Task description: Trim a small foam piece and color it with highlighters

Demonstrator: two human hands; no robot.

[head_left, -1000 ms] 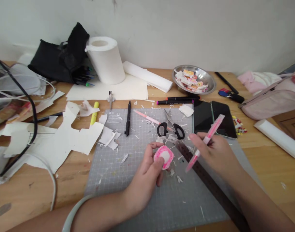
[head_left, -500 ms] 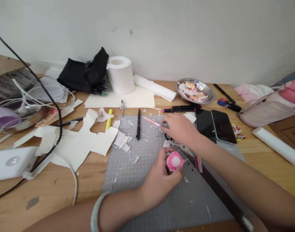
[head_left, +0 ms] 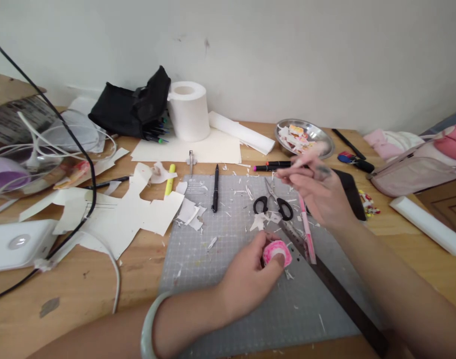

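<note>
My left hand (head_left: 246, 281) rests on the grey cutting mat (head_left: 213, 269) and pinches a small round pink-and-white paper piece (head_left: 277, 253) between thumb and fingers. My right hand (head_left: 319, 194) hovers above the mat's far right, a little blurred. Its fingers are pinched and point left, seemingly around a thin pink stick. A pink marker (head_left: 307, 229) lies under that hand beside a long dark ruler (head_left: 336, 291). Black-handled scissors (head_left: 273, 204) lie just beyond the paper piece. A pale bangle (head_left: 147, 329) is on my left wrist.
On the mat are a black pen (head_left: 215, 188) and paper scraps. White cutouts (head_left: 126, 214) and cables (head_left: 81, 164) lie on the left. A tissue roll (head_left: 188, 112) and black pouch (head_left: 130, 107) stand behind. A steel bowl (head_left: 306, 133), phone (head_left: 357, 199) and pink bag (head_left: 418, 169) sit right.
My right hand put the pink marker down by the ruler, reached to the thin pink stick on the mat and lifted away to the right. The stick is gone from the mat.
</note>
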